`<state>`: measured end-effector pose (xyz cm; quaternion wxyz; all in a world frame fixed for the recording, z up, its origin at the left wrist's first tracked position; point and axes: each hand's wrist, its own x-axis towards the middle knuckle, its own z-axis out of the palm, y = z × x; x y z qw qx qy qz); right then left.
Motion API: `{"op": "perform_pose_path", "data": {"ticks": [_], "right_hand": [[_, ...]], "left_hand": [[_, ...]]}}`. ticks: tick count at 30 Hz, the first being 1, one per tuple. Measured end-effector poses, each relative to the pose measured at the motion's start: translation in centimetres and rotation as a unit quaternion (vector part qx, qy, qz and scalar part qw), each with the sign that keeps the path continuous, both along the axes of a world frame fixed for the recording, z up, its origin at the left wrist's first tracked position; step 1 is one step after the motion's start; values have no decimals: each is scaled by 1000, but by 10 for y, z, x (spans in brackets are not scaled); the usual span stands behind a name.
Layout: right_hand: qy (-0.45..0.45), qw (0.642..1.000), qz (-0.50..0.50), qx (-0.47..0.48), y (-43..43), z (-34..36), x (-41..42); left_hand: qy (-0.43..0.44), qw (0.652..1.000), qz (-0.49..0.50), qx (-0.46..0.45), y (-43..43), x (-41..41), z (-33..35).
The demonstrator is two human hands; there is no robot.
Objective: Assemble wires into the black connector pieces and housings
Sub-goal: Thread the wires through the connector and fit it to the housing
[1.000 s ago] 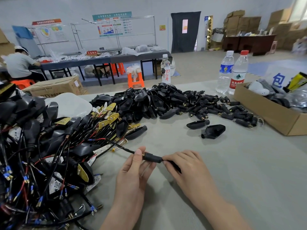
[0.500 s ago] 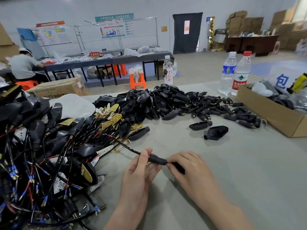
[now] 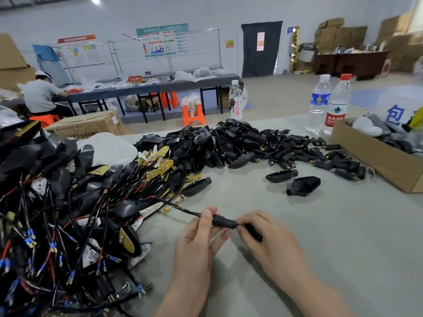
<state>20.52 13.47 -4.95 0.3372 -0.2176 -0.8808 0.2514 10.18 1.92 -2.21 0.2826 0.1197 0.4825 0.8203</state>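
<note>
connector piece [image 3: 224, 223] is being pinched in the grip of the left hand [image 3: 196, 243], just above the grey bench [image 3: 332, 248], its far end being clasped in the curled right hand [image 3: 272, 241]. both grips are being kept unchanged from half a second ago. black housings [image 3: 229, 143] are being heaped behind, near water bottles [image 3: 336, 106].

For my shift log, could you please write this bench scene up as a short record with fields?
Left hand: grips black connector piece at its wired end
Right hand: pinches second black part at the other end
Wire: runs left from the connector piece into harness tangle
Loose housings: two, on table beyond the hands
Housing pile: farther back, mid-table
</note>
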Motion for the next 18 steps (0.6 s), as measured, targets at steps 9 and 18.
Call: {"op": "perform_pose_path", "data": {"ticks": [9,18], "right_hand": [[-21,1000,-3,-17,0,2,1],[15,1000,6,-18,-2,4,3]], "left_hand": [[-19,999,26,14,-5,-8,-2],[1,1000,14,8,-3,-1,-1]]}}
